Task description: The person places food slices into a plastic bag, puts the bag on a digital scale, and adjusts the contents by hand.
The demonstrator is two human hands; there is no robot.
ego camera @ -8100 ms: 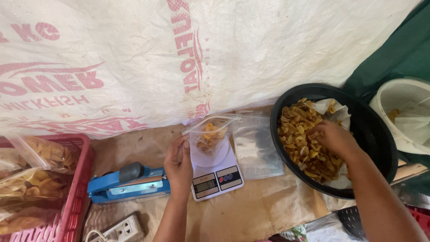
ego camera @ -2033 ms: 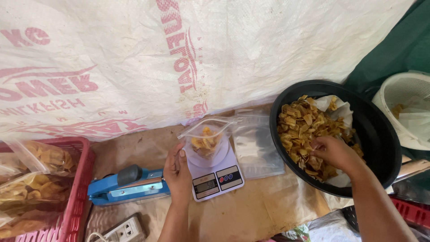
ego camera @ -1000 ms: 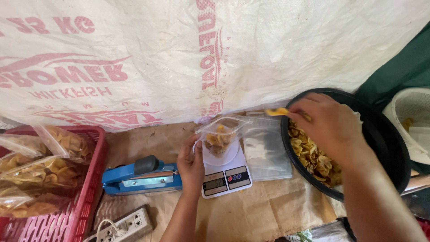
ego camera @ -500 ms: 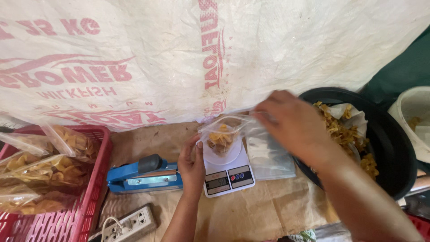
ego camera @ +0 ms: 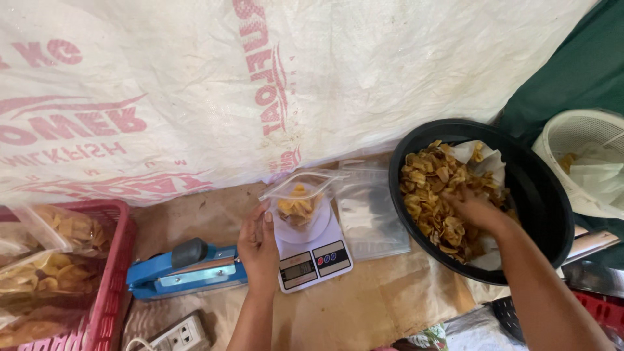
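Chips (ego camera: 448, 195) fill the black basin (ego camera: 543, 195) at three o'clock, where our right hand (ego camera: 478, 209) cups a few. Our left hand (ego camera: 259, 246) steadies the clear bag (ego camera: 300, 201) open on the digital scale (ego camera: 312, 250); we should add small pinches, keeping the display visible.

The right hand (ego camera: 478, 209) has gone from the bag (ego camera: 300, 198) back into the chips (ego camera: 437, 195).

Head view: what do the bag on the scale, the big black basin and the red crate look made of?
Bag on the scale: thin clear plastic film, glossy; the chips show through. Black basin: looks like moulded plastic, smooth with a dull sheen. Red crate: apparently rigid plastic with a slotted wall.
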